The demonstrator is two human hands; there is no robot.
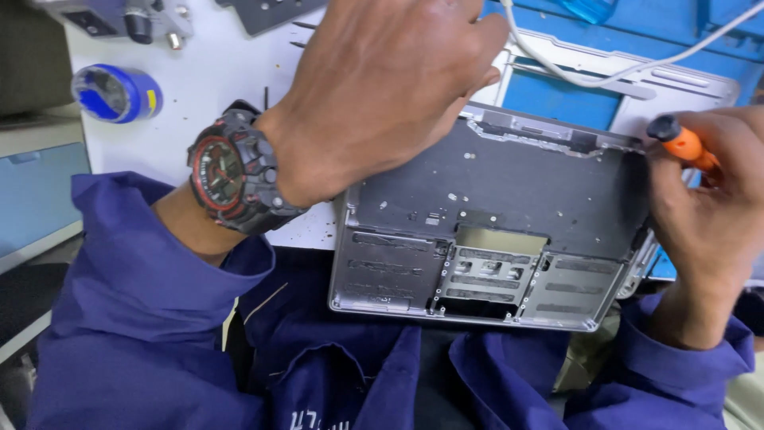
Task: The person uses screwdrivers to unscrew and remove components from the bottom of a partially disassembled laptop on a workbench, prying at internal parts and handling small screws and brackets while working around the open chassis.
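Left hand (390, 87) reaches far across centre, back of hand up, fingers curled down at far edge, wrist bent, forearm in blue sleeve running from near left. Right hand (712, 203) at right edge, fingers closed in grip, knuckles toward left, wrist near, blue cuff below
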